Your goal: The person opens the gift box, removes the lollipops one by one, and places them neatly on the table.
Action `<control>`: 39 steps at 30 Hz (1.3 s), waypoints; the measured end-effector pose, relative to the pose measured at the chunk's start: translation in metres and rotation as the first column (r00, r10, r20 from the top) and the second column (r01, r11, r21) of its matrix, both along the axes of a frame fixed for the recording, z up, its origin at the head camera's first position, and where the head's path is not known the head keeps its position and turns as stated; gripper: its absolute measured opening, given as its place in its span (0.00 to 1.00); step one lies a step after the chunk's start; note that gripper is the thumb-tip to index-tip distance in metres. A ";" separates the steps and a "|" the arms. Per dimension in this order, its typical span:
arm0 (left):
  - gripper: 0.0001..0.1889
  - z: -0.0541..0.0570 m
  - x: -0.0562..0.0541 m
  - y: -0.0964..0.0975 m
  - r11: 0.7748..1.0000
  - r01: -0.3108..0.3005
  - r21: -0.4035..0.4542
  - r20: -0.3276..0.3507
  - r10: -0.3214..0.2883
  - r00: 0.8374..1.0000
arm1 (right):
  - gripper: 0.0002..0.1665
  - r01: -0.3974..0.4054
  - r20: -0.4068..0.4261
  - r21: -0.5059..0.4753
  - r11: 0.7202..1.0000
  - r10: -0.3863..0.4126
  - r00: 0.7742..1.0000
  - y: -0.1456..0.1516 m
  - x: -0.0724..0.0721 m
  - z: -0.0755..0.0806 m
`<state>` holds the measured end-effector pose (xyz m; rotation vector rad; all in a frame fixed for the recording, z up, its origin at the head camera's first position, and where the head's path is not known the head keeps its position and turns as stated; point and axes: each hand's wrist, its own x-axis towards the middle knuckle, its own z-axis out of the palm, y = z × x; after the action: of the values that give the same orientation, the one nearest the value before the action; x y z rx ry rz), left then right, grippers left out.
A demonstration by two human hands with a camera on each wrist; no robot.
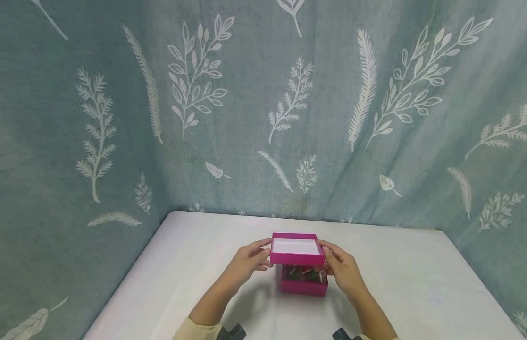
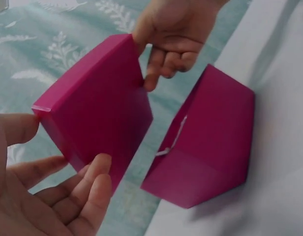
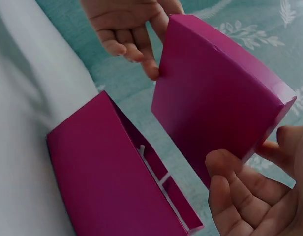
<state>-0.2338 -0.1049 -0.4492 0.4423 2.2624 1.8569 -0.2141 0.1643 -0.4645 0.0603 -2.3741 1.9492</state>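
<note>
Both hands hold a magenta box lid [image 1: 297, 259] in the air, its white inside showing in the head view. My left hand [image 1: 246, 260] grips the left edge between thumb and fingers. At the opposite edge, my right hand [image 1: 342, 267] pinches it the same way. Below the lid stands the matching magenta box [image 1: 303, 288], uncovered and upright on the table. Dark green and red items [image 1: 306, 273] with white string-like bits show inside it, partly hidden by the lid. Both wrist views show the lid's plain outer face [image 2: 100, 108] tilted above the box [image 3: 105, 172].
A white cloth [image 1: 407, 274] covers the table. Behind it and along the left side hangs a blue-green curtain [image 1: 255, 94] printed with white leaves. Dark wrist straps [image 1: 232, 332] show at the bottom of the head view, beside a pale sleeve [image 1: 197, 329].
</note>
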 end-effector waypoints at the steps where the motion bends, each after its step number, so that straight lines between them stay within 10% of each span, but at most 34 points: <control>1: 0.27 0.000 0.000 -0.001 1.000 0.001 -0.006 0.001 -0.001 1.000 | 0.24 0.000 0.003 -0.003 1.000 0.000 1.000 0.000 0.001 -0.001; 9: 0.30 0.009 0.001 -0.025 0.999 0.033 -0.014 0.039 -0.032 0.999 | 0.25 -0.085 0.008 -0.024 0.996 0.085 0.996 -0.012 0.004 -0.001; 22: 0.24 -0.013 0.012 -0.095 0.974 -0.060 -0.221 0.058 0.074 0.996 | 0.44 -0.298 0.079 0.024 0.954 0.295 0.952 -0.085 0.016 -0.017; 34: 0.23 -0.027 0.019 -0.136 0.913 -0.259 -0.317 0.030 0.282 0.959 | 0.58 -0.402 0.101 0.062 0.913 0.395 0.913 -0.153 0.014 -0.040; 39: 0.23 -0.038 0.013 -0.149 0.831 -0.311 -0.461 -0.015 0.343 0.939 | 0.56 -0.418 0.088 0.157 0.895 0.409 0.908 -0.176 0.002 -0.050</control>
<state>-0.2208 -0.2544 -0.4875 -0.0931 2.7471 1.3455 -0.2119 -0.0114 -0.5147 0.5796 -2.7417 1.9045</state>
